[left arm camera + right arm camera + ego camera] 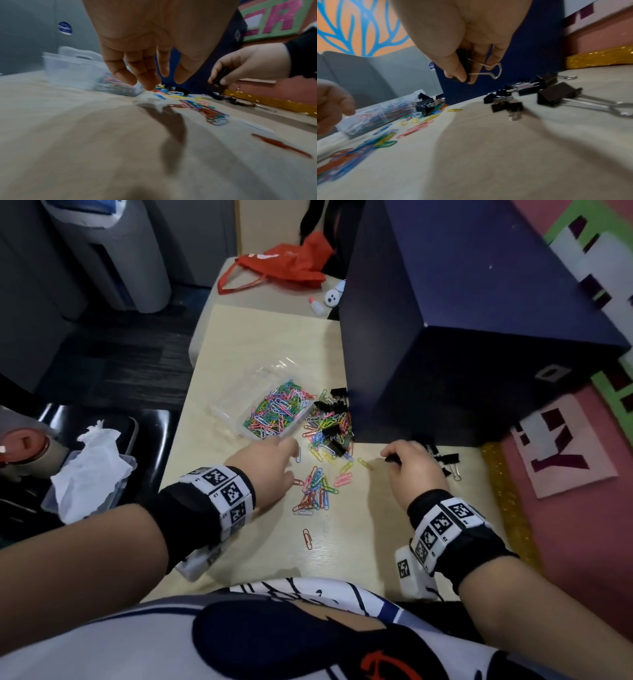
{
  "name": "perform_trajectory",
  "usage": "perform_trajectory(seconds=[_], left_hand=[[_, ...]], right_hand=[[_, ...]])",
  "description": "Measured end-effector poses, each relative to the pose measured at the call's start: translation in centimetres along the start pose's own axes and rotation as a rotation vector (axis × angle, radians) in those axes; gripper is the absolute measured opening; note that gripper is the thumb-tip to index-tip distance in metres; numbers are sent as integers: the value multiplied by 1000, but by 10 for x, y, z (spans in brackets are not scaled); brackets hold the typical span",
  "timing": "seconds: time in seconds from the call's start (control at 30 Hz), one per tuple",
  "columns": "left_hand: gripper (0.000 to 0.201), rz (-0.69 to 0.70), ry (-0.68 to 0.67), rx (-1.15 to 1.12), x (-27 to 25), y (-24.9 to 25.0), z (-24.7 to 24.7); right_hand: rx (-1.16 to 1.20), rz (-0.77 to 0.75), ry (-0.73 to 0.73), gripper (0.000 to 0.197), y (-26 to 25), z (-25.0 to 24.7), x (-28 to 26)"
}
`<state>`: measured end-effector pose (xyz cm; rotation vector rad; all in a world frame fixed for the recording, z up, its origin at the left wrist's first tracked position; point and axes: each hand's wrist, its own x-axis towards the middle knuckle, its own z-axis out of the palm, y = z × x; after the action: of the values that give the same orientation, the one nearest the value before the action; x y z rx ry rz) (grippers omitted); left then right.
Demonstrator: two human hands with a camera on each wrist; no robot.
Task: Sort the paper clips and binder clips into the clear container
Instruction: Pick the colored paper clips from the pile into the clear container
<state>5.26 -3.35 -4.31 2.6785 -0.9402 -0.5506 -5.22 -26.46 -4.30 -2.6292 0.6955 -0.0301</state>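
A clear container [236, 412] holding many coloured paper clips stands mid-table. Just right of it lies a mixed pile [329, 428] of paper clips and black binder clips. More loose paper clips [315, 491] are scattered nearer to me. My left hand [293, 460] hovers by the container's near corner, fingers loosely hanging [149, 83] and holding nothing that I can see. My right hand [388, 457] pinches a black binder clip [464, 65] above the table, its wire handles sticking out. Several binder clips [445, 460] lie beside that hand.
A tall dark blue box [462, 337] stands on the table's right, close behind the pile. A gold strip [507, 501] edges the table's right side. A red bag [287, 265] and small glue bottle [317, 304] lie far back. A tissue-filled tub [89, 474] sits on the chair at left.
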Motion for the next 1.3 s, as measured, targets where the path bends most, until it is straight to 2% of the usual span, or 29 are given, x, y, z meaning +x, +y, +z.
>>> perform_trajectory(seconds=[0.1,0.2,0.37,0.47,0.6,0.73,0.9,1.07,1.2,1.3], left_hand=[[35,126,-27,88,5,14,12],[40,155,-10,129,15,26,17],[49,190,-8,270,39,44,10],[55,179,-46,355,53,54,6],[44,138,-68,361,63,63,2],[37,123,-88,375,62,66,3],[35,135,-120,353,59,65,-1],[36,152,-42,274,51,57,-7],[32,80,0,109,44,50,-10],[28,-16,15,29,40,47,-13]], right_hand=[[-33,65,54,35,16,-10,1],[-95,115,26,48,29,-24,3],[-237,-47,37,43,33,-27,2],[-244,-176,-85,41,31,-16,2],[-281,-212,-289,58,28,-7,-4],[-360,-289,-395,60,20,-3,-12],[-293,-298,-417,61,9,-8,3],[-391,-383,-562,77,-3,-5,8],[-308,-492,-547,59,-10,6,-4],[-234,-455,-479,49,-10,2,-1]])
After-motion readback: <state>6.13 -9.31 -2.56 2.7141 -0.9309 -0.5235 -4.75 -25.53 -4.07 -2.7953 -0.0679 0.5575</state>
